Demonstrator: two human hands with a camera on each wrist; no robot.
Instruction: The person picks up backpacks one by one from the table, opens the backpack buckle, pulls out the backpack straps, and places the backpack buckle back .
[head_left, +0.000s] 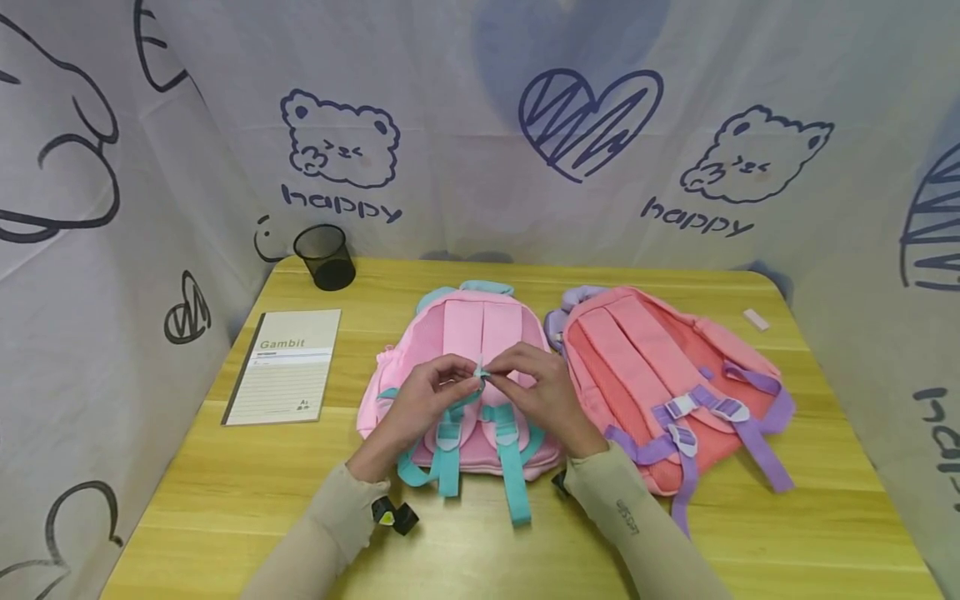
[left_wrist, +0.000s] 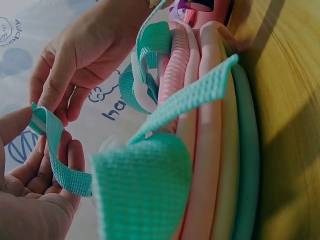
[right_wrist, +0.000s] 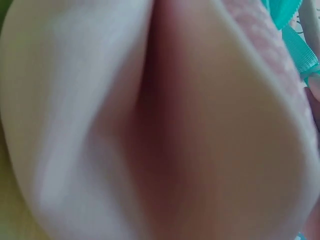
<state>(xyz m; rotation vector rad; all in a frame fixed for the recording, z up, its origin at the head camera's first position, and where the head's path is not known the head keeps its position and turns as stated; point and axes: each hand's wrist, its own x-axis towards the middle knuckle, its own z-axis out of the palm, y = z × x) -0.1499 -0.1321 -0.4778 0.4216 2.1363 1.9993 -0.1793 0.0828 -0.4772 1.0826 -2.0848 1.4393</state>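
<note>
A pink backpack [head_left: 457, 333] with teal straps lies back side up on the table. Above its middle, my left hand [head_left: 435, 383] and right hand [head_left: 528, 379] pinch one teal strap [head_left: 480, 375] at its end. In the left wrist view the strap [left_wrist: 55, 150] curls between my left hand [left_wrist: 40, 200] and my right hand [left_wrist: 85, 60], fingertips nearly meeting. Two more teal strap ends [head_left: 513, 483] hang from white buckles toward the front. A blurred pale-pink surface [right_wrist: 225, 125] fills most of the right wrist view, hiding nearly all of my right hand.
A coral backpack [head_left: 630, 342] with purple straps [head_left: 761, 450] lies close on the right. A notebook [head_left: 281, 367] is on the left, a black mesh cup [head_left: 325, 258] behind it. Far right is a small pale block [head_left: 756, 319]. Printed cloth surrounds the wooden table [head_left: 195, 508].
</note>
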